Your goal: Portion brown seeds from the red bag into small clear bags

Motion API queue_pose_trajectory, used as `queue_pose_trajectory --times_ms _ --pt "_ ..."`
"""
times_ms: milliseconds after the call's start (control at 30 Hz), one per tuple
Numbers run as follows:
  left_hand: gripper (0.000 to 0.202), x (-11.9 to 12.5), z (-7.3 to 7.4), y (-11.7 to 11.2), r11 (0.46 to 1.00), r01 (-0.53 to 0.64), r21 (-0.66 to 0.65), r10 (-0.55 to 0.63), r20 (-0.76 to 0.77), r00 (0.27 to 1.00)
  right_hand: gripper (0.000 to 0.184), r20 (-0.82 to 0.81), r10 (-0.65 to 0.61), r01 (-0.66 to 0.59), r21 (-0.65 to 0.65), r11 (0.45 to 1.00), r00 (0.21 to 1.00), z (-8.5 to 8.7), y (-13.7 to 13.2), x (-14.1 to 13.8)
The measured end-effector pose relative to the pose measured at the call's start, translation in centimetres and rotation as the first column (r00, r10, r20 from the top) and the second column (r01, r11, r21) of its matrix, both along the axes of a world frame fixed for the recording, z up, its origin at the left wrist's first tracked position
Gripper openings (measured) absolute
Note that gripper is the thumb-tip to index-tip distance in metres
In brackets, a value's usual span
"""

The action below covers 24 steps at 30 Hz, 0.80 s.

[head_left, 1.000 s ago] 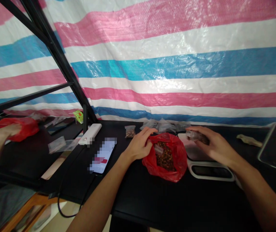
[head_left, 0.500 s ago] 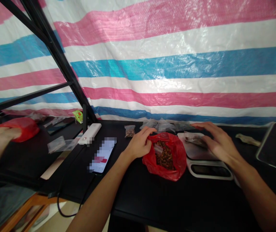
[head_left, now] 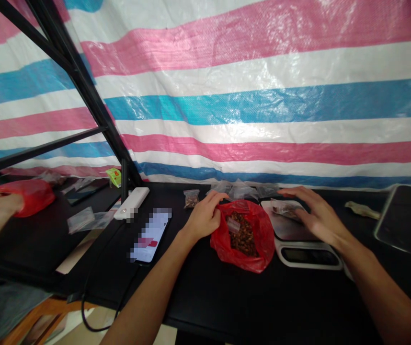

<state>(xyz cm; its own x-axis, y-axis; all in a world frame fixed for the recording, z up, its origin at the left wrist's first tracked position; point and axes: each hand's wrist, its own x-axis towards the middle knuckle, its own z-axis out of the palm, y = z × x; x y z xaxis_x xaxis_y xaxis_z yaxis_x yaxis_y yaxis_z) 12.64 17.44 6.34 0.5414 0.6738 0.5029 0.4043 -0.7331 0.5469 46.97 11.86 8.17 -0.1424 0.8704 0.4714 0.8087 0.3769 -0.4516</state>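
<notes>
My left hand (head_left: 203, 216) is at the left rim of an open red plastic bag (head_left: 263, 239), its fingers curled against the edge. Brown, seed-like pieces (head_left: 245, 239) fill the bag, and a small clear bag (head_left: 233, 225) lies on top of them. Over the kitchen scale (head_left: 280, 227), my right hand (head_left: 318, 215) is open, thumb and fingers apart. A small clear bag (head_left: 285, 209) with a little brown content rests on the scale plate beside my right thumb. I cannot read the dark scale display (head_left: 309, 257).
Empty clear bags (head_left: 243, 189) lie behind the red bag; a filled one (head_left: 191, 198) is left of them. A phone (head_left: 151, 237), a white power bank (head_left: 131, 203) and a cable are at left. Another person's hand (head_left: 6, 203) reaches into a red bag (head_left: 40, 196). A tablet-like device (head_left: 408, 220) stands right.
The view has shifted slightly, so objects on the table sit a little left and lower. Both hands keep nearly the same places relative to the red bag and the scale.
</notes>
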Motion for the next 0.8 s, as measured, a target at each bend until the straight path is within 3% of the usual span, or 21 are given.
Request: queue_pose_trajectory --times_ms 533,800 --pt "0.056 -0.1 0.2 0.0 0.999 -0.026 0.034 0.025 0.032 0.999 0.070 0.131 0.041 -0.032 -0.068 0.997 0.991 -1.4 0.5 0.1" --pt "0.055 0.1 0.0 0.1 0.999 -0.014 0.045 0.013 0.029 0.999 0.070 0.190 0.009 0.010 -0.100 0.995 0.982 -2.3 1.0 0.7"
